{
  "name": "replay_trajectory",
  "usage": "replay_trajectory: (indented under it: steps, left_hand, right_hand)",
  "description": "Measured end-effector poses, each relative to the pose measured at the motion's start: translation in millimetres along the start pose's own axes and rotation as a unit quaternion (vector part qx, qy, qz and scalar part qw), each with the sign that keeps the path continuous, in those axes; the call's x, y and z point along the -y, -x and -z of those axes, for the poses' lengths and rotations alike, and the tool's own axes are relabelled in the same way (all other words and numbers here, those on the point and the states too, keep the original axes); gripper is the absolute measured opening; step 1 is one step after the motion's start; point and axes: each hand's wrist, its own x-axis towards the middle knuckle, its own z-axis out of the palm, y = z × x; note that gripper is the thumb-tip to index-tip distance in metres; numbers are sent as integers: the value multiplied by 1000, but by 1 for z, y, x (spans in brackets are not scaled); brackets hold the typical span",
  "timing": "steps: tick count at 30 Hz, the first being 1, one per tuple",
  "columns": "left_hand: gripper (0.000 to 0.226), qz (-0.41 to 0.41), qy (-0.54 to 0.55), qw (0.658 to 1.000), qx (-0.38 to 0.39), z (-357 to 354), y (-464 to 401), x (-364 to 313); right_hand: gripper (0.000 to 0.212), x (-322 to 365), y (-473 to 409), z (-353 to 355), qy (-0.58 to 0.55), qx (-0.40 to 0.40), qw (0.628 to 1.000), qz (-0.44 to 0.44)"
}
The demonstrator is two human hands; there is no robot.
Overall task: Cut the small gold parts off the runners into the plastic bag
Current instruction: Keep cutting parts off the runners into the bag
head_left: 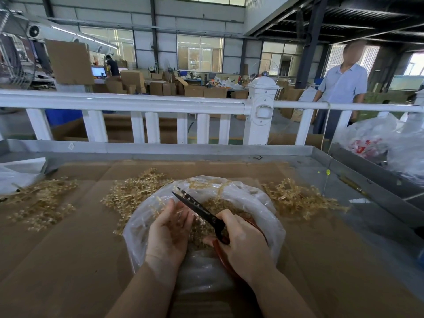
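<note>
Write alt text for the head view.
Over an open plastic bag of cut gold parts, the right hand grips red-handled scissors while the left hand holds a gold runner. More runners lie heaped on the cardboard.

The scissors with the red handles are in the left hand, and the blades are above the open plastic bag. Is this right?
Not quite. The head view shows the scissors gripped by the right hand, not the left. The left hand holds a gold runner beside the blades. The rest stands: red handles, blades above the open plastic bag.
</note>
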Motion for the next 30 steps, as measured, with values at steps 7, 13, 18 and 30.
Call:
replay_trajectory:
  steps: [7,13,18,30]
  left_hand:
    - [12,-7,18,1000,22,1,-3,0]
    - [21,-36,2,999,23,3,-6,3]
    - [26,-39,-19,999,19,4,-5,4]
    - [13,-41,-53,996,54,2,-2,4]
  right_hand:
    - [56,-1,1,-1,-26,-17,1000,-6]
    - [43,-2,1,-3,-15,-22,1000,-6]
    - [38,-2,1,-2,-21,-16,1000,-4]
    - [45,-2,1,1,-25,-13,1000,-4]
